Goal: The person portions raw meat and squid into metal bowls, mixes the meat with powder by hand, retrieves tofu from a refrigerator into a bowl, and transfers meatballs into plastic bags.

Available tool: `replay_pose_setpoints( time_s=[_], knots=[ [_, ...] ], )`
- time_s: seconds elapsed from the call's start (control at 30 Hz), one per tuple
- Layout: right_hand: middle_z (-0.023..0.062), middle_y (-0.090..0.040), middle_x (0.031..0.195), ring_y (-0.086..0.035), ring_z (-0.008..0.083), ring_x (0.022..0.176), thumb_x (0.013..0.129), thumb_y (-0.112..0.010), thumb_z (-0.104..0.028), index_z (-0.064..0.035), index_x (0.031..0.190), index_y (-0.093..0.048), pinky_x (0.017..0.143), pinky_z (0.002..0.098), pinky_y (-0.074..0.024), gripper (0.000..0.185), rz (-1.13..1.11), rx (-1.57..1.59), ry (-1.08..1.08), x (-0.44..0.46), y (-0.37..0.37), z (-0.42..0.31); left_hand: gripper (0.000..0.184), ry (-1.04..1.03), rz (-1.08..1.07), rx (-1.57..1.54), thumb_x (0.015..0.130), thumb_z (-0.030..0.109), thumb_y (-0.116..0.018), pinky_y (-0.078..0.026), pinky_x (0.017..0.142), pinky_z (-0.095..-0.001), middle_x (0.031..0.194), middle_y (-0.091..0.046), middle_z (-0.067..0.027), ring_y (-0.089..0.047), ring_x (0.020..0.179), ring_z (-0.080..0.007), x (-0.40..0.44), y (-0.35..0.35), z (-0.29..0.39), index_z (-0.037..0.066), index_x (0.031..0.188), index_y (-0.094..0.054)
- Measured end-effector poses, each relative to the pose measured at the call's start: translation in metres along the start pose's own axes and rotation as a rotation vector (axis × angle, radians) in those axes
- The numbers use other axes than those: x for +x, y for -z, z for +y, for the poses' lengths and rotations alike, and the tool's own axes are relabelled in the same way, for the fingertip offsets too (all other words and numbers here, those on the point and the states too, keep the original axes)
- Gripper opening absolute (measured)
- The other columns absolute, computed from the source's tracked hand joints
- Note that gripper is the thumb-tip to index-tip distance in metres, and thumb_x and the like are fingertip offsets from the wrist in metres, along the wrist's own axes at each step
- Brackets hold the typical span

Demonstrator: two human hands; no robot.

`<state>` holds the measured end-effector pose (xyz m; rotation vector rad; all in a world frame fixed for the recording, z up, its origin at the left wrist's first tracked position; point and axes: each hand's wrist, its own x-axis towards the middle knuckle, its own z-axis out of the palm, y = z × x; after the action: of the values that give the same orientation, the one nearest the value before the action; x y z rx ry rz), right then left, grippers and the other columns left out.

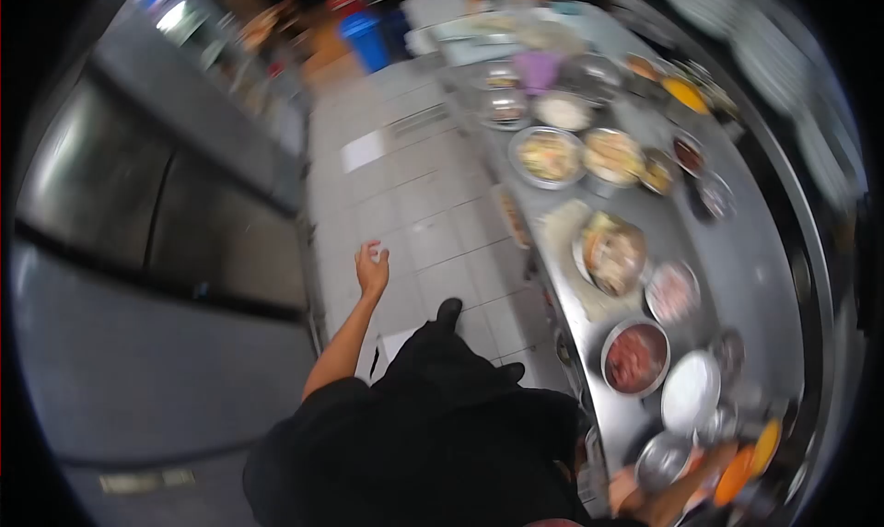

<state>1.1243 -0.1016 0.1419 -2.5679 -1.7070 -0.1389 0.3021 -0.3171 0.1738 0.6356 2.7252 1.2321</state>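
Observation:
My left hand [372, 271] hangs over the tiled floor, its fingers loosely curved and apart with nothing in them. It touches nothing; the steel refrigerator [230, 241] is to its left and the metal counter [589, 343] to its right. I cannot make out my right hand. At the lower right, a blurred hand or forearm [686, 495] lies beside a steel bowl [663, 458], and whose it is I cannot tell. Near it on the counter are a pot of red meat [632, 359] and a white plate [691, 391].
Several bowls of food line the counter, among them a bowl of cut vegetables [547, 156] and a bowl of pale pink food [672, 291]. A blue bin [366, 43] stands at the aisle's far end. White paper [363, 151] lies on the floor.

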Motion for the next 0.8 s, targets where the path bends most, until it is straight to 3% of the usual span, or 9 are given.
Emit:
replay_pose_setpoints(
  time_s=[0.2,0.3,0.43,0.53,0.63,0.7,0.73,0.77,0.8],
  knots=[
    [0.0187,-0.061,0.081,-0.06,0.0365,0.074,0.088,-0.052,-0.029,-0.0017,0.091,-0.059,0.071,0.0457,-0.0491,0.029,0.074,-0.02,-0.062,0.024,0.02,-0.06,0.037,0.465,0.591,0.149,0.077,0.025,-0.066,-0.043,0.085,-0.0392,0.104,-0.051,-0.018,-0.053,0.095,-0.0318,0.028,0.115,-0.164,0.013,0.109,-0.052],
    [0.0189,-0.061,0.082,-0.06,0.0364,0.075,0.087,-0.053,-0.027,-0.0003,0.092,-0.058,0.072,0.0455,-0.049,0.028,0.155,0.063,-0.099,0.013,0.047,-0.12,0.032,0.647,0.888,-0.082,0.076,0.019,-0.065,-0.049,0.078,-0.0412,0.097,-0.059,-0.0215,-0.061,0.086,-0.0332,0.073,0.207,-0.291,0.0,0.098,-0.053],
    [0.0192,-0.061,0.084,-0.06,0.0361,0.076,0.087,-0.054,-0.025,0.0014,0.094,-0.057,0.074,0.0451,-0.0488,0.027,0.307,0.316,-0.139,-0.022,0.089,-0.215,0.062,0.539,1.347,-0.079,0.077,0.036,-0.066,-0.042,0.093,-0.0427,0.114,-0.055,-0.0255,-0.054,0.105,-0.0367,0.137,0.333,-0.245,-0.007,0.118,-0.049],
    [0.0195,-0.06,0.085,-0.059,0.036,0.077,0.087,-0.054,-0.023,0.0028,0.095,-0.056,0.075,0.0449,-0.0487,0.027,0.386,0.613,-0.09,-0.065,0.118,-0.312,0.066,0.553,1.49,-0.055,0.076,0.041,-0.066,-0.041,0.094,-0.0425,0.114,-0.055,-0.025,-0.053,0.105,-0.0376,0.196,0.416,-0.245,-0.004,0.122,-0.048],
    [0.0197,-0.06,0.086,-0.059,0.0358,0.078,0.087,-0.055,-0.021,0.0041,0.096,-0.055,0.076,0.0447,-0.0486,0.026,0.304,0.927,-0.008,-0.107,0.141,-0.412,0.072,0.32,1.488,-0.037,0.074,0.041,-0.07,-0.041,0.091,-0.0423,0.113,-0.055,-0.0242,-0.054,0.103,-0.0372,0.242,0.486,-0.275,-0.003,0.125,-0.043],
    [0.0198,-0.059,0.086,-0.059,0.0357,0.078,0.087,-0.056,-0.019,0.005,0.097,-0.054,0.076,0.0445,-0.0485,0.026,0.103,1.086,0.089,-0.137,0.144,-0.492,0.073,0.148,1.508,-0.324,0.073,0.039,-0.073,-0.042,0.09,-0.0418,0.11,-0.056,-0.0232,-0.054,0.102,-0.0351,0.274,0.494,-0.284,-0.004,0.123,-0.04],
    [0.0216,-0.057,0.09,-0.057,0.0351,0.08,0.085,-0.058,-0.013,0.0082,0.105,-0.046,0.077,0.0424,-0.0468,0.031,0.273,0.718,0.479,-0.135,0.114,-0.527,0.071,0.155,1.614,-0.237,0.072,0.038,-0.075,-0.041,0.091,-0.04,0.108,-0.056,-0.0218,-0.055,0.101,-0.0332,0.283,0.487,-0.281,-0.003,0.12,-0.041],
    [0.0219,-0.057,0.097,-0.054,0.0343,0.082,0.085,-0.058,-0.015,0.0071,0.109,-0.045,0.075,0.0419,-0.0449,0.035,0.057,0.828,0.622,-0.132,0.079,-0.571,0.071,0.289,1.713,-0.067,0.071,0.038,-0.076,-0.041,0.091,-0.0381,0.108,-0.057,-0.0201,-0.056,0.099,-0.0317,0.29,0.483,-0.29,-0.001,0.119,-0.042],
    [0.0205,-0.056,0.099,-0.053,0.0318,0.086,0.085,-0.057,-0.015,0.007,0.107,-0.047,0.077,0.0401,-0.0438,0.033,0.004,0.737,0.584,-0.207,0.117,-0.649,0.071,0.302,1.68,-0.18,0.07,0.039,-0.077,-0.041,0.09,-0.0379,0.106,-0.057,-0.0191,-0.056,0.099,-0.0315,0.288,0.48,-0.286,-0.001,0.118,-0.042]
  ],
)
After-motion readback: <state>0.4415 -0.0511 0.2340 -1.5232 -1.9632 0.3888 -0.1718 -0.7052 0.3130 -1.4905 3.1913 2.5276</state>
